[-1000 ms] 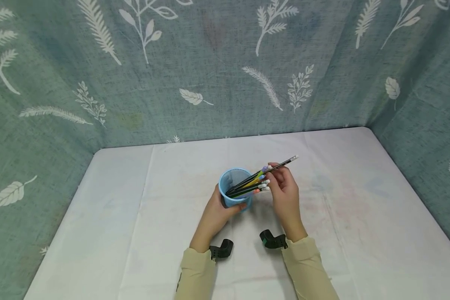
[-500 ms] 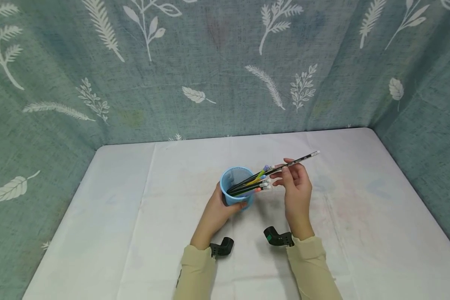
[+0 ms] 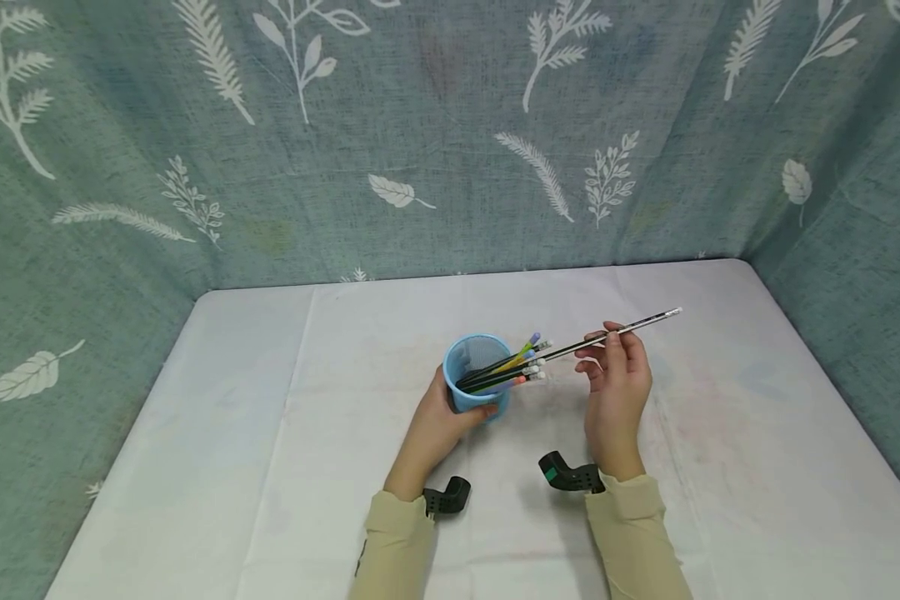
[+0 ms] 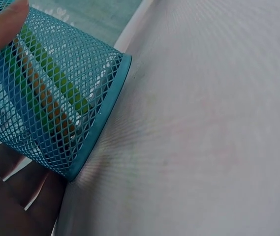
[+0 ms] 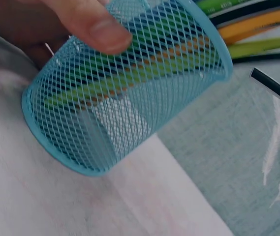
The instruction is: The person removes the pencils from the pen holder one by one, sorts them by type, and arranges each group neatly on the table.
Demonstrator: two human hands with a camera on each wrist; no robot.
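A light-blue mesh pencil cup (image 3: 482, 350) stands on the table, and my left hand (image 3: 433, 427) grips it round the side. Several pencils (image 3: 501, 380) lean to the right in it, black, green, yellow and purple, most with erasers at their upper ends. My right hand (image 3: 621, 396) pinches a black-and-white patterned pencil (image 3: 648, 320) between thumb and fingers, to the right of the cup. Its dark lower end (image 5: 273, 86) is outside the cup in the right wrist view. Through the mesh (image 4: 93, 73) in the left wrist view, green and orange pencils show.
A white cloth covers the table (image 3: 330, 500). Behind it and at both sides hangs a green-grey curtain (image 3: 450, 242) with white leaf prints. Each wrist wears a black camera mount (image 3: 570, 475).
My right hand has moved right, drawing the patterned pencil out of the cup. My left hand keeps its hold on the cup, which stays nearly in place.
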